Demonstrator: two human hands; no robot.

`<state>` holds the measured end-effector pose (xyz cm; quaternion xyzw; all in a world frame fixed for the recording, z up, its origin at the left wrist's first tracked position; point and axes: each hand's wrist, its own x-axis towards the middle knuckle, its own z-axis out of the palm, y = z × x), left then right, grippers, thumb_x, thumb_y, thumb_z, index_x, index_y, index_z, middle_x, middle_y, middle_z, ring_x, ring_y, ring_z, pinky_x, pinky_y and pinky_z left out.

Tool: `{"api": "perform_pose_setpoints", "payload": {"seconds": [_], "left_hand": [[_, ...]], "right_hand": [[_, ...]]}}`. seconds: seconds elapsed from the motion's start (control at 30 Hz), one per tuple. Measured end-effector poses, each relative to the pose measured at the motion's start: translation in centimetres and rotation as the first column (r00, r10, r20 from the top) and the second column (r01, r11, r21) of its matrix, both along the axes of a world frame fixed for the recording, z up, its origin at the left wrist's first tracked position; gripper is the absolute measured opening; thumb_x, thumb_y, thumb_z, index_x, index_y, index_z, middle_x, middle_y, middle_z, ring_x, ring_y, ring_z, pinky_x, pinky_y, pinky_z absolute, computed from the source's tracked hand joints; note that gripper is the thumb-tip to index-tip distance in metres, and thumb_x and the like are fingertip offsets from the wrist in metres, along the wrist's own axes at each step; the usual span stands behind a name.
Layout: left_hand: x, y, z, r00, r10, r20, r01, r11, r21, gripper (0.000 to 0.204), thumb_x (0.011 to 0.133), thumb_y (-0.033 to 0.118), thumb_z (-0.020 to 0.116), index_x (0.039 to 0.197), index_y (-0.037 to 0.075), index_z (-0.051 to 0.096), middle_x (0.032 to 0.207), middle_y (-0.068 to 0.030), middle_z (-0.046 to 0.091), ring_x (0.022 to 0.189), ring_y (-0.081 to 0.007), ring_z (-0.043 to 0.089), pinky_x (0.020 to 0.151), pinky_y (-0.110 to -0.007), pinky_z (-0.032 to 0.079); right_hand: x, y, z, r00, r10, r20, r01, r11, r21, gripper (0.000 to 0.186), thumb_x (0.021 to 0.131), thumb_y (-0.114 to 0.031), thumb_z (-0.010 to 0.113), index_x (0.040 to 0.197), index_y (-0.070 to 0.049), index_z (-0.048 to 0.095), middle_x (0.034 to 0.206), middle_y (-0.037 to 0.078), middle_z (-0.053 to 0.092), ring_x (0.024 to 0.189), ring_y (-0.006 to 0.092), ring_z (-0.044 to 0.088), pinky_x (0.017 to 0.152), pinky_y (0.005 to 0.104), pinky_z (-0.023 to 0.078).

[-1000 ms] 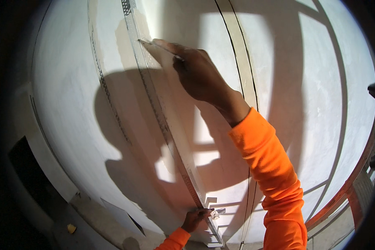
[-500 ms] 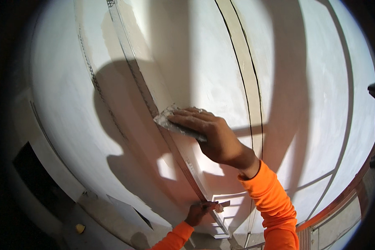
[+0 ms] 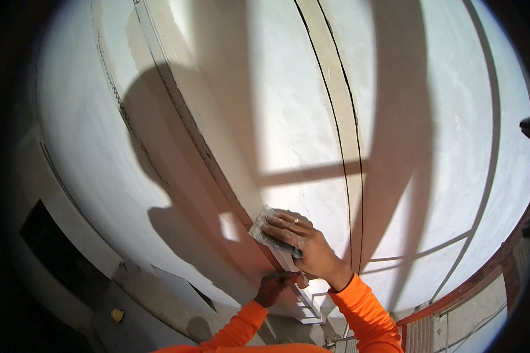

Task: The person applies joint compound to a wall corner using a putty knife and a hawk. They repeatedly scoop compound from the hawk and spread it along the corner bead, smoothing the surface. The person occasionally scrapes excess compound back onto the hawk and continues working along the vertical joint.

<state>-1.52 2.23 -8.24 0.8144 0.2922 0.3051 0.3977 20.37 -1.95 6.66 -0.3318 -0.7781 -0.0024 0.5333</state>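
My right hand (image 3: 306, 247) grips a plaster-smeared flat blade tool (image 3: 258, 235), its edge against a long vertical corner strip (image 3: 200, 141) on the white wall. Just below it, my left hand (image 3: 274, 285) is closed on a small tool with a lump of pale material (image 3: 302, 281) at it, near the bottom of that strip. The strip has a beige coat beside it, with dark perforations showing in places. The lower blade of the left hand's tool is mostly hidden. Both forearms are in orange sleeves.
A beige band with dark edges (image 3: 330, 59) runs up the wall to the right. At lower left are a dark opening (image 3: 56, 250) and a small yellow object (image 3: 117, 316) on the floor. A reddish edge (image 3: 453, 299) curves along the lower right. Shadows cross the wall.
My right hand has travelled down along the corner strip with the blade, from near the top to just above my left hand. My left hand has shifted slightly up and leftward in view.
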Motion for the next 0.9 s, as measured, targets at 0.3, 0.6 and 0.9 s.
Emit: {"api": "perform_pose_setpoints", "payload": {"seconds": [0.3,0.6,0.9], "left_hand": [[0.1,0.6,-1.4,0.997,0.042,0.066,-0.034,0.993,-0.116,0.034,0.100,0.028,0.064,0.119,0.001,0.073,0.111,-0.0073,0.076,0.098,-0.0115,0.070,0.084,-0.028,0.055],[0.0,0.5,-1.4,0.953,-0.057,0.299,0.142,0.952,-0.272,0.035,0.101,0.028,0.064,0.119,-0.001,0.071,0.117,-0.0097,0.074,0.107,-0.0156,0.069,0.095,-0.032,0.053],[-0.3,0.9,-1.5,0.931,-0.141,0.336,0.225,0.948,-0.226,0.042,0.100,0.036,0.063,0.120,0.001,0.071,0.121,-0.0128,0.072,0.110,-0.0201,0.068,0.100,-0.037,0.052]], "right_hand": [[1.4,-5.1,-4.3,0.954,-0.035,-0.296,-0.019,0.984,-0.178,0.060,0.083,0.004,0.065,0.140,-0.017,0.063,0.134,0.013,0.067,0.121,0.0283,0.066,0.107,0.0409,0.052],[1.9,-5.4,8.1,0.891,-0.023,-0.453,-0.060,0.984,-0.168,0.022,0.100,-0.009,0.066,0.118,0.003,0.062,0.103,0.008,0.072,0.092,0.0140,0.066,0.083,0.0305,0.055],[0.4,-2.7,19.4,0.895,-0.203,0.398,0.293,0.939,-0.180,0.021,0.100,-0.015,0.062,0.120,-0.007,0.063,0.097,0.019,0.074,0.087,0.0315,0.073,0.079,0.0401,0.057]]}}
